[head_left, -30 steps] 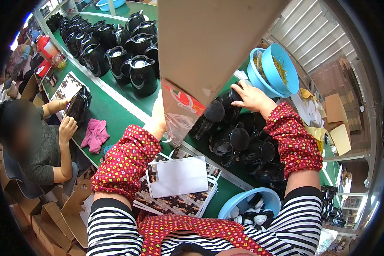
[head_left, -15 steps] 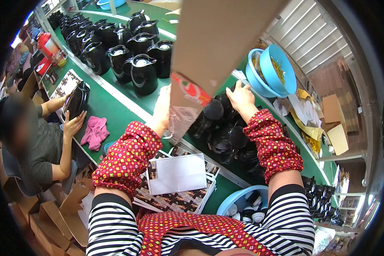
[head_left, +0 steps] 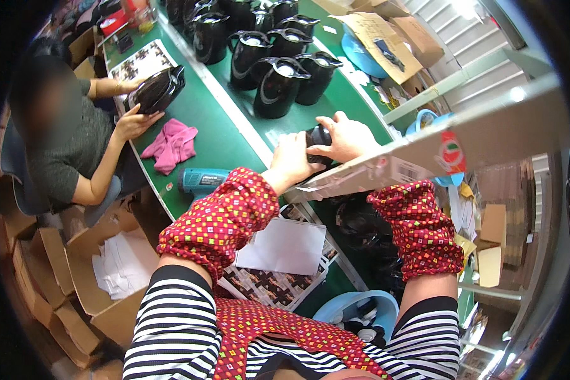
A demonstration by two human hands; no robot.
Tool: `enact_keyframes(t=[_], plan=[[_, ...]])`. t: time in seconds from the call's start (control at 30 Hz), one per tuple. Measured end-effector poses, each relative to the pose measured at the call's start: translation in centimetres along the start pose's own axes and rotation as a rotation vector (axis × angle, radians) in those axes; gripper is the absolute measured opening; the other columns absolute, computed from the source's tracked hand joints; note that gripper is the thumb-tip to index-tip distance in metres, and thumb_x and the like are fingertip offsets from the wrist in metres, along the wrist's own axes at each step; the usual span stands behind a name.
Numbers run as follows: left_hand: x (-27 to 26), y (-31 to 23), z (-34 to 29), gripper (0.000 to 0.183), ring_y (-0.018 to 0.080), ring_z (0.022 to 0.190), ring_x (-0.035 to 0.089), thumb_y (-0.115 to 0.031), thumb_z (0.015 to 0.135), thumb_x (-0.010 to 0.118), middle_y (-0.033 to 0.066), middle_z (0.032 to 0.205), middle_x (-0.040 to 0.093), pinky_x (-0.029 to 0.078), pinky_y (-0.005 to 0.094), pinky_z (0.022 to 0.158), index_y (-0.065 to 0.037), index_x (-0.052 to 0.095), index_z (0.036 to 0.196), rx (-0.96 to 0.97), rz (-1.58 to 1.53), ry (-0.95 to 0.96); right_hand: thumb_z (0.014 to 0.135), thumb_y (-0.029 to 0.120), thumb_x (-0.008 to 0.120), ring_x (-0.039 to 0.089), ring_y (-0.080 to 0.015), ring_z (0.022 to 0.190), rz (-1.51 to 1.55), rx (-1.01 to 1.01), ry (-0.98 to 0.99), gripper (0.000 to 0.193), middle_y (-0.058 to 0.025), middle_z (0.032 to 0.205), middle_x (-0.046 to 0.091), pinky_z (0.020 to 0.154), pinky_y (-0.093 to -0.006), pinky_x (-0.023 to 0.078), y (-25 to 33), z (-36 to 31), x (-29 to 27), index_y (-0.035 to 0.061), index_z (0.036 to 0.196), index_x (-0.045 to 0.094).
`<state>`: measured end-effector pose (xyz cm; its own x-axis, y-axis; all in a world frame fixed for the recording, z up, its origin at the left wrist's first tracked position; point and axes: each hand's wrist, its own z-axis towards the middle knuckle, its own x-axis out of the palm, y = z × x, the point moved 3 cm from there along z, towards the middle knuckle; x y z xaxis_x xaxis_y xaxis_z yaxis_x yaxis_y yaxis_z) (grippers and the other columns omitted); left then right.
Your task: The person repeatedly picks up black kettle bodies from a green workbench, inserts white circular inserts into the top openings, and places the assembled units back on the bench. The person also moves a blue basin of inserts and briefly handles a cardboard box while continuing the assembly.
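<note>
My left hand (head_left: 292,159) and my right hand (head_left: 349,139) are close together on the green work table, closed round a black jug (head_left: 318,137) from either side. Only its dark rounded top shows; fingers and a grey bar hide the lower part. Just beyond my hands stands a group of glossy black jugs (head_left: 277,92), upright with handles and pale tops. More black jugs (head_left: 361,218) sit below the bar, by my right forearm.
The grey bar (head_left: 424,152) crosses close before my hands. Near me are printed sheets (head_left: 269,285) under white paper (head_left: 288,247) and a blue basin (head_left: 326,310) of small parts. A teal heat gun (head_left: 202,180) and pink cloth (head_left: 173,145) lie left, where a co-worker holds another jug (head_left: 158,90).
The view has turned and shifted. My right hand has left the cluster of jugs at the right and joined my left hand; both now hold a black jug. The co-worker still holds one.
</note>
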<state>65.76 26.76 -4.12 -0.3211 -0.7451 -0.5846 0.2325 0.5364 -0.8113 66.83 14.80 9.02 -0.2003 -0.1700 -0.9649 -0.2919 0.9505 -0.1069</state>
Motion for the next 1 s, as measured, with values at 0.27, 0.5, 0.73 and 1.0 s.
enact_keyframes(t=[0.27, 0.5, 0.73, 1.0], plan=[[2.0, 0.9, -0.6, 0.104, 0.0535, 0.112, 0.064, -0.026, 0.080, 0.087, 0.0349, 0.132, 0.048, 0.056, 0.0534, 0.096, 0.004, 0.019, 0.152, -0.156, -0.131, -0.009, 0.071, 0.002, 0.081, 0.062, -0.0414, 0.121, 0.115, -0.224, 0.229, 0.073, -0.0201, 0.130, 0.059, 0.103, -0.0457, 0.052, -0.5, 2.0, -0.1, 0.0136, 0.138, 0.055], [1.3, 0.6, -0.1, 0.111, 0.0511, 0.122, 0.063, -0.031, 0.087, 0.081, 0.0482, 0.155, 0.026, 0.054, 0.0451, 0.105, 0.006, 0.007, 0.161, -0.197, -0.077, 0.174, 0.073, -0.019, 0.060, 0.058, -0.0393, 0.123, -0.031, -0.470, 0.178, 0.076, -0.0151, 0.137, 0.053, 0.104, -0.0435, 0.051, -0.4, 1.1, 0.4, 0.0159, 0.141, 0.056], [2.9, 1.8, 0.0, 0.114, 0.0528, 0.111, 0.065, -0.032, 0.083, 0.084, 0.0396, 0.140, 0.041, 0.057, 0.0498, 0.097, 0.006, 0.009, 0.159, -0.170, -0.038, 0.065, 0.091, 0.050, 0.075, 0.064, -0.0426, 0.117, -0.089, 0.020, 0.326, 0.074, -0.0259, 0.134, 0.060, 0.099, -0.0456, 0.054, 1.4, 1.9, -2.3, 0.0174, 0.152, 0.049], [2.9, 1.1, 0.1, 0.116, 0.0530, 0.112, 0.066, -0.035, 0.082, 0.085, 0.0416, 0.143, 0.040, 0.056, 0.0498, 0.098, 0.005, 0.009, 0.160, -0.177, -0.030, 0.094, 0.085, 0.057, 0.078, 0.069, -0.0426, 0.108, -0.105, 0.006, 0.217, 0.082, -0.0276, 0.111, 0.068, 0.093, -0.0464, 0.056, -0.6, 2.6, 0.4, 0.0058, 0.144, 0.053]])
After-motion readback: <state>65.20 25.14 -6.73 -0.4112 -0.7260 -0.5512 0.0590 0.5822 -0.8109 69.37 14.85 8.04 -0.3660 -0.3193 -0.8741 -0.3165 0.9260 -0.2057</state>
